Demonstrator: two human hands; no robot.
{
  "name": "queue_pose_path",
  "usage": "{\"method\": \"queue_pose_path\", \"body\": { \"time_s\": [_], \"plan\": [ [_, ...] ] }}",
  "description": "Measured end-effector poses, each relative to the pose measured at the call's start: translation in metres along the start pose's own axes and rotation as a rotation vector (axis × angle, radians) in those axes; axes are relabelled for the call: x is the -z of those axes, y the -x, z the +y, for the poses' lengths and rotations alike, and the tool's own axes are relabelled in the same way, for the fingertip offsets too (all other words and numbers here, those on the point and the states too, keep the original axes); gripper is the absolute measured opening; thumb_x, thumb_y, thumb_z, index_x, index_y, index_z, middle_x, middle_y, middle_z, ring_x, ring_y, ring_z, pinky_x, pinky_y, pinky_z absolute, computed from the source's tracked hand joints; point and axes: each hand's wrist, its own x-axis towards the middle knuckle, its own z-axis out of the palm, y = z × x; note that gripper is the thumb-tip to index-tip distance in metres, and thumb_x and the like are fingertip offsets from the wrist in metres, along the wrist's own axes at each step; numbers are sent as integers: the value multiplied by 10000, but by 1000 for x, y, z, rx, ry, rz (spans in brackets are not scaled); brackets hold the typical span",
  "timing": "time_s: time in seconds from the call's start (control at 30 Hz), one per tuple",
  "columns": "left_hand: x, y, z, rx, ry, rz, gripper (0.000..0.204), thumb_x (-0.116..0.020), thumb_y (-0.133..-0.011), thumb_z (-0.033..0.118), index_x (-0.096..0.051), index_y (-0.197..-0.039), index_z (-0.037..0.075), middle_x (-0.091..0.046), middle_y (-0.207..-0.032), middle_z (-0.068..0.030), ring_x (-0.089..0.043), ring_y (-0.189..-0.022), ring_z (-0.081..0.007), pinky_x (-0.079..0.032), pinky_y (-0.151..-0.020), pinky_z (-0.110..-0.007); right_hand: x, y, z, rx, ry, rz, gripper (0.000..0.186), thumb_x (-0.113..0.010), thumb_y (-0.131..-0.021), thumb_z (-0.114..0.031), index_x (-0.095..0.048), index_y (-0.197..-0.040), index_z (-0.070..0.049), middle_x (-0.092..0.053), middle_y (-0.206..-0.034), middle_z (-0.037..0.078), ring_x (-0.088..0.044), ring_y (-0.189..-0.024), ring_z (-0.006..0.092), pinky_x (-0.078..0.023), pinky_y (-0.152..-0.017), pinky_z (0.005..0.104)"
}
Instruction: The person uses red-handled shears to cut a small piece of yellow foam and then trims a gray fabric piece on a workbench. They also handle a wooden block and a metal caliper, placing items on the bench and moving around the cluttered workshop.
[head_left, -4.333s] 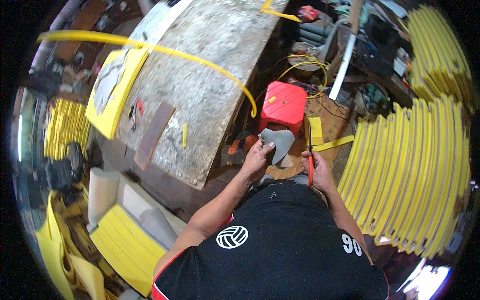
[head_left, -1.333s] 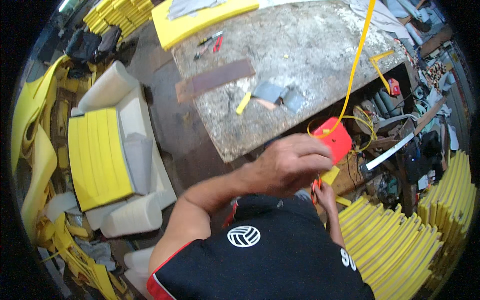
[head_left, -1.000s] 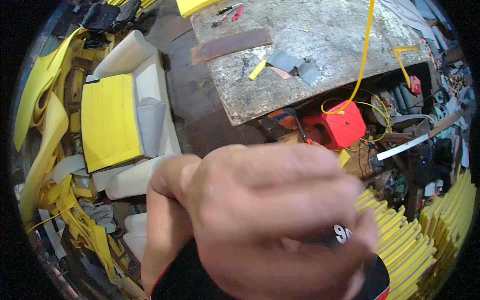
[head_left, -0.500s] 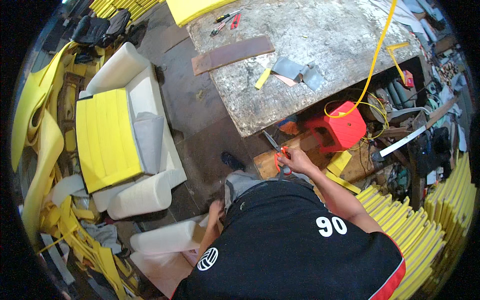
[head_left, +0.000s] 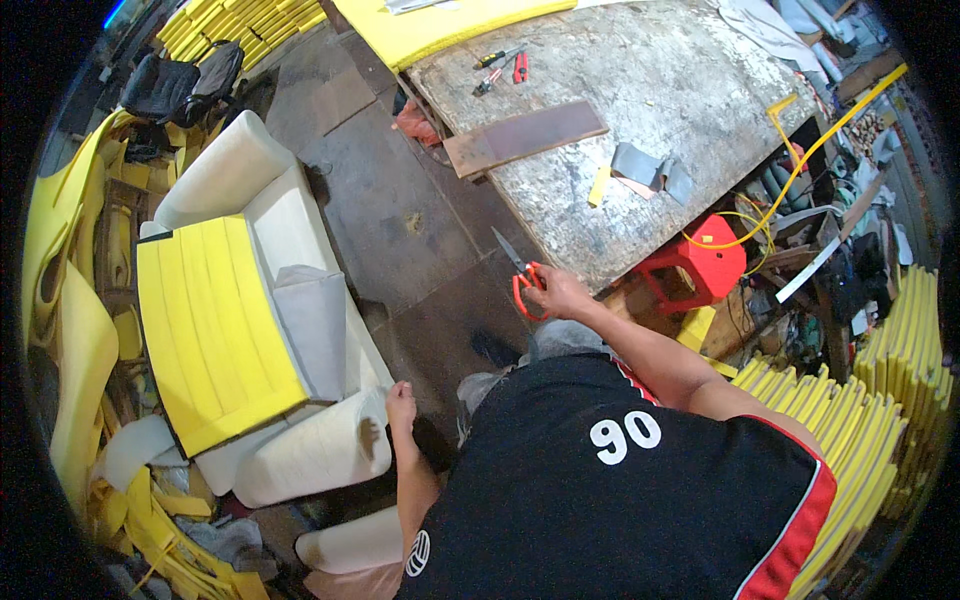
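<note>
Right hand [head_left: 560,293] is gripping likely light scissors [head_left: 511,250] by the handles [head_left: 517,292], facing eleven o'clock; left hand [head_left: 401,407] is curling, seemingly empty.

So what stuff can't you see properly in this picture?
All in the head view:
- Left hand: its curled fingers hide whether it holds anything.
- Right hand: it covers part of the grip on the orange-handled scissors.
- Yellow sheet: the picture's top edge cuts it off.
- Red tool on the table: too small to tell its exact kind.
</note>
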Motion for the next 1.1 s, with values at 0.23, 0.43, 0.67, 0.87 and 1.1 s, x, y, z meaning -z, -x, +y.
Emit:
{"method": "queue_pose_path", "body": {
  "time_s": [0.23, 0.43, 0.67, 0.87, 1.1],
  "plan": [
    [32, -12, 125, -68, 280, -86, 389, -572, -956, 269, -563, -1215, -22, -614, -928, -35, -560, -801, -114, -469, -712, -268, -17, -25, -76, 189, -57, -41, 364, -654, -822, -373, -598, -946, -36, -649, -825, 198, -631, -800, 388, -478, -693, 461],
    [18, 25, 233, -225, 620, -383, 471, -517, -994, 266, -420, -1402, 52, -580, -1187, -53, -536, -1078, -146, -440, -921, -278, -46, -59, -164, 503, -47, -280, 361, -652, -797, -369, -618, -919, -31, -647, -852, 190, -628, -806, 390, -482, -701, 472],
    [23, -37, 315, -88, 961, -487, 480, -399, -1035, 284, -312, -1468, 97, -470, -1368, -112, -484, -1219, -226, -385, -1038, -365, -60, -127, -217, 727, -130, -403, 473, -642, -854, -333, -555, -1196, -18, -620, -1008, 226, -605, -929, 410, -476, -790, 461],
    [68, -136, 315, 43, 885, -359, 457, -377, -1035, 305, -340, -1428, 76, -570, -1174, -158, -641, -970, -289, -551, -783, -405, -30, -250, -205, 506, -41, -255, 537, -641, -849, -364, -552, -1264, -36, -606, -1113, 237, -582, -1035, 397, -458, -879, 461],
    [116, -223, 392, 86, 627, -230, 469, -428, -1018, 333, -400, -1376, 32, -647, -802, -125, -656, -711, -211, -516, -585, -305, 65, -406, -132, -30, 78, 459, 443, -628, -834, -315, -592, -1175, -34, -538, -1220, 256, -525, -1125, 410, -436, -952, 486]
  ]
}}
